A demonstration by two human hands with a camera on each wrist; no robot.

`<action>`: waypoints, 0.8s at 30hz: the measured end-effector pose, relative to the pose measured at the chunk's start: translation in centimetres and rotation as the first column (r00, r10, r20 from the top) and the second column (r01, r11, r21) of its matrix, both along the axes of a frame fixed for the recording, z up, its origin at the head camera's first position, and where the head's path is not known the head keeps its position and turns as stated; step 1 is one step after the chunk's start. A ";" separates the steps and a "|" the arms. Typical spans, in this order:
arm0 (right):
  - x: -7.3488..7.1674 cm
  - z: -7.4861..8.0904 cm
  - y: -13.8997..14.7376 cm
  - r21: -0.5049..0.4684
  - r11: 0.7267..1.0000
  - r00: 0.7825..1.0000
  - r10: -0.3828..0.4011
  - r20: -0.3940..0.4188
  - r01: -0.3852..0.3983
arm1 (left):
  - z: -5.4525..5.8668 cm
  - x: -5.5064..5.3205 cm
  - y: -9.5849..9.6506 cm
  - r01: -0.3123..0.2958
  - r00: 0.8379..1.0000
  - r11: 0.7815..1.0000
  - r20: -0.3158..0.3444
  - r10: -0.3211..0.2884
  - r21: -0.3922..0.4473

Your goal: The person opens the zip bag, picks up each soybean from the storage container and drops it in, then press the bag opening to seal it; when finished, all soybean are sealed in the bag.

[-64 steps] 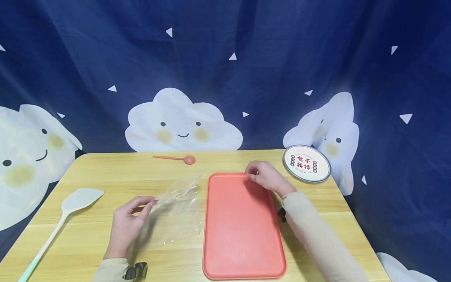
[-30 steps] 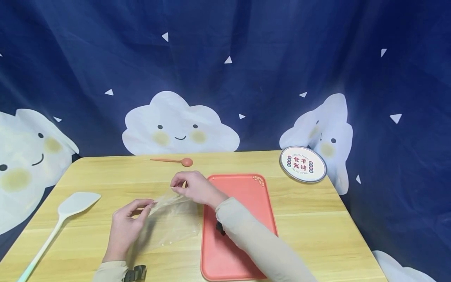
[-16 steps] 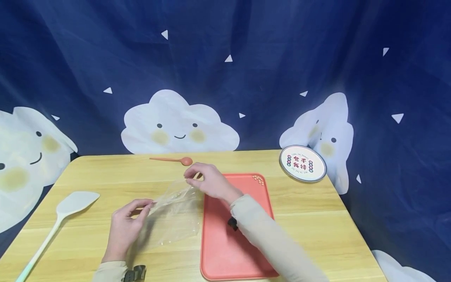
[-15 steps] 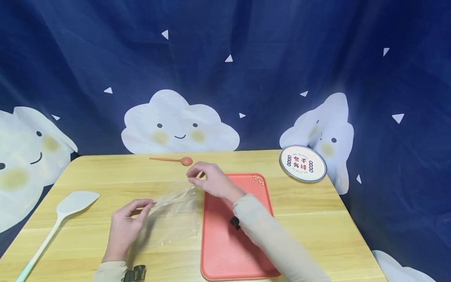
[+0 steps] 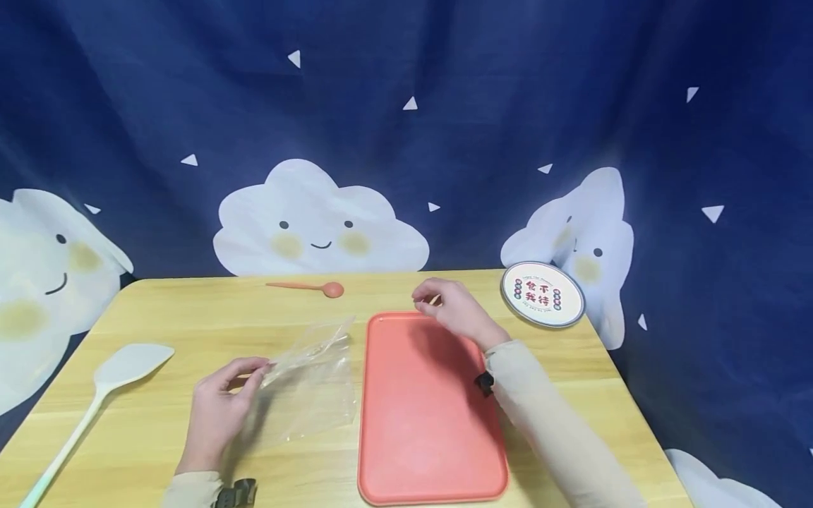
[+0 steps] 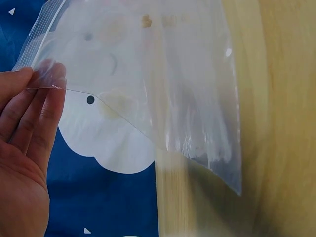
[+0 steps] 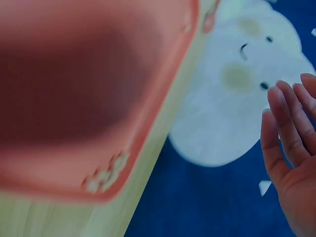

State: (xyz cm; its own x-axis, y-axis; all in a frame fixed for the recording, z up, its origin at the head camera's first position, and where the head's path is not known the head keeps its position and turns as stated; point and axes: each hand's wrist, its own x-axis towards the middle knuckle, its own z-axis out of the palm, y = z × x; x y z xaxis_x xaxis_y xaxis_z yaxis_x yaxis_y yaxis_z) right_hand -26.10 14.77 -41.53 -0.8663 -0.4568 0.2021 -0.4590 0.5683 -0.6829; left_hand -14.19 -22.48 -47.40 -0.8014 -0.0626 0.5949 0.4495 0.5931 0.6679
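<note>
The left hand (image 5: pixel 219 409) pinches the clear zip bag (image 5: pixel 311 377) at its mouth, lifting it open beside the tray (image 5: pixel 425 423); the right hand (image 5: pixel 454 314), fingers loosely curled and holding nothing visible, hovers above the tray's far corner, where small beans (image 7: pixel 106 175) lie.

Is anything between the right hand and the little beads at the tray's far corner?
Nothing visible: the right hand hovers over the tray's far edge, and the beads lie exposed in its corner.
</note>
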 end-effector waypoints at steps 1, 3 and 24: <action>-0.1 -0.2 0.6 0.011 1.000 1.000 0.002 -0.005 -0.002 | 0.0 0.0 0.1 0.001 1.000 1.000 0.001 -0.001 0.002; -0.4 -0.7 1.4 0.034 0.999 1.000 0.005 -0.007 -0.005 | 0.1 0.2 -0.1 -0.003 1.000 1.000 0.005 0.003 0.005; -0.3 -5.1 7.1 0.427 0.902 0.996 -0.037 -0.087 0.071 | 0.0 0.2 0.4 -0.023 1.000 0.999 0.002 0.023 0.049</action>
